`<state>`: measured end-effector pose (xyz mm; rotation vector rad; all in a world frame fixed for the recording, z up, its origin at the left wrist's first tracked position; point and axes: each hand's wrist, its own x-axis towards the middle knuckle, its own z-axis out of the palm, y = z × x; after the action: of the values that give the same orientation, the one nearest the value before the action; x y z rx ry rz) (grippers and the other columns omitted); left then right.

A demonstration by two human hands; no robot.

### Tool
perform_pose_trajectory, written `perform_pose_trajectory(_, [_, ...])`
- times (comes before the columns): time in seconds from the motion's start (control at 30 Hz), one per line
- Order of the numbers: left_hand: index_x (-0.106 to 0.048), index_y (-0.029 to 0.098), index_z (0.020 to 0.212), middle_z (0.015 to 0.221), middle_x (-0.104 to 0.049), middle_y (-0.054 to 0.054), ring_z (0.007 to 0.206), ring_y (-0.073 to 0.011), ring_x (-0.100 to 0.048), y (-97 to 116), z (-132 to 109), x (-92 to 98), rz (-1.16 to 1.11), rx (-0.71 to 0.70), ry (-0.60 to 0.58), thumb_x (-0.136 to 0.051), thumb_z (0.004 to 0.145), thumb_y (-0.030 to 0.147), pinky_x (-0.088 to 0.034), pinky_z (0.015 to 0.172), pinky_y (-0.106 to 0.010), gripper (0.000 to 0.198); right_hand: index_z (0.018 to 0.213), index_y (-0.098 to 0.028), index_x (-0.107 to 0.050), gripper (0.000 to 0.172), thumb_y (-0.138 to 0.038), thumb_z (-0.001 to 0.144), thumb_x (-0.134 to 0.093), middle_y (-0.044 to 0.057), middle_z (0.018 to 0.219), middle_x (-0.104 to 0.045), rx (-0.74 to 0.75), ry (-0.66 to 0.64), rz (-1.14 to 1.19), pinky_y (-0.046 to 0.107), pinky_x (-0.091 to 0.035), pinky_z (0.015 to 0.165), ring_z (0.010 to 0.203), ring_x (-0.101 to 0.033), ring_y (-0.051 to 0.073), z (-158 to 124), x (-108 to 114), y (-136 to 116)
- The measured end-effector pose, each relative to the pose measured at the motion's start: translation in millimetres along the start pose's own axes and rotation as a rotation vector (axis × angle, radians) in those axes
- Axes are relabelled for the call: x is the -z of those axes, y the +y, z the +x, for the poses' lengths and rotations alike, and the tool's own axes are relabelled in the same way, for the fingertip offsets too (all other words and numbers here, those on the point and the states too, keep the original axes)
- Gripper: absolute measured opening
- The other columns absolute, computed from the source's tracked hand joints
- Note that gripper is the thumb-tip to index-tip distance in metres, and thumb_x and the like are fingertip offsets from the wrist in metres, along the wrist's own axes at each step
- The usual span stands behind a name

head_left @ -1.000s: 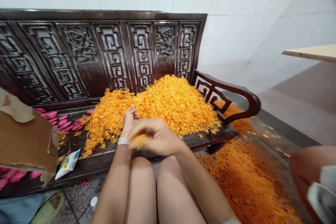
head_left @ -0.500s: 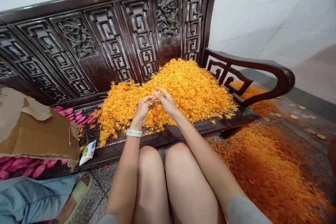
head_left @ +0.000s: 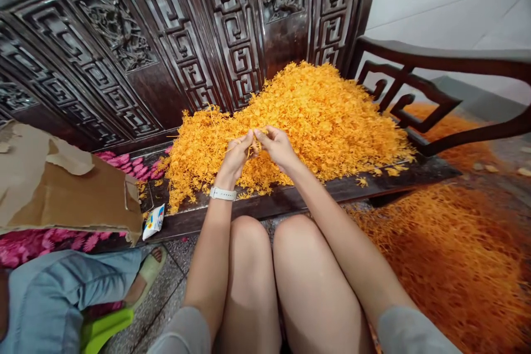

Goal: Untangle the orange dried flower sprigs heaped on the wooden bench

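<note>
A large heap of small orange plastic flower pieces (head_left: 323,116) covers the seat of a dark carved wooden bench (head_left: 298,47). Over the front of the heap, my left hand (head_left: 236,156), with a white watch (head_left: 223,193) on its wrist, pinches an orange flower piece (head_left: 250,149) with a thin stem. My right hand (head_left: 277,146) meets it, thumb and fingers closed at the same spot on an orange piece. The fingertips of both hands almost touch. Details of the small parts between them are too fine to make out.
At the left, a torn cardboard box (head_left: 70,188) stands on the bench among pink flowers (head_left: 124,163). A small white packet (head_left: 154,222) lies by it. Another person's jeans-clad leg (head_left: 70,282) is below. Orange strands (head_left: 440,265) are piled on the floor right of my knees.
The view has shifted, so the bench appears closer and higher. My two hands have drawn together at the fingertips, still over the heap. The other person's leg shows more fully.
</note>
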<state>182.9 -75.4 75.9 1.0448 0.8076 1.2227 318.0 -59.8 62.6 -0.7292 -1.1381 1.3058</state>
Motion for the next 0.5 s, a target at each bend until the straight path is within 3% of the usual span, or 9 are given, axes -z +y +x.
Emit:
perform_pose_trajectory(0.1, [-0.061,0.015,0.068,0.066,-0.057,0.000,0.060,-0.0072,-0.052,-3,4,-0.4,-0.114,-0.021,0.027,-0.075,0.096,0.037,-0.044,0.061,-0.019,0.038,0.070,-0.020,-0.057,0.052,-0.063,0.077,-0.084,-0.003,0.063,-0.055,-0.010,0.036,-0.062,0.027,-0.040,0.056,0.057,-0.050,0.011,3,0,3])
perform_pose_trajectory(0.23, [-0.046,0.018,0.063,0.061,-0.040,0.003,0.054,-0.0071,-0.042,5,9,-1.3,-0.498,-0.012,0.121,-0.051,0.108,0.024,-0.042,0.059,-0.019,0.046,0.064,-0.021,-0.051,0.051,-0.056,0.083,-0.082,-0.006,0.053,-0.041,-0.083,-0.097,0.028,0.027,-0.029,0.051,0.049,-0.036,0.009,-1,-7,-10])
perform_pose_trajectory(0.4, [-0.037,0.019,0.065,0.065,-0.033,0.002,0.057,-0.0093,-0.039,22,9,11.8,-0.674,-0.344,0.209,-0.021,0.113,0.017,-0.046,0.068,-0.020,0.050,0.064,-0.023,-0.040,0.054,-0.056,0.092,-0.072,-0.006,0.060,-0.029,-0.001,-0.265,0.348,0.031,-0.047,0.063,0.056,-0.030,0.011,-23,-13,-54])
perform_pose_trajectory(0.5, [-0.040,0.019,0.067,0.065,-0.034,0.003,0.055,-0.0089,-0.035,23,8,21.5,-0.682,-0.327,0.217,-0.024,0.114,0.022,-0.043,0.062,-0.020,0.049,0.075,-0.024,-0.050,0.043,-0.057,0.091,-0.073,-0.003,0.069,-0.042,0.034,-0.170,0.281,0.032,-0.052,0.068,0.061,-0.040,0.012,-25,-12,-60])
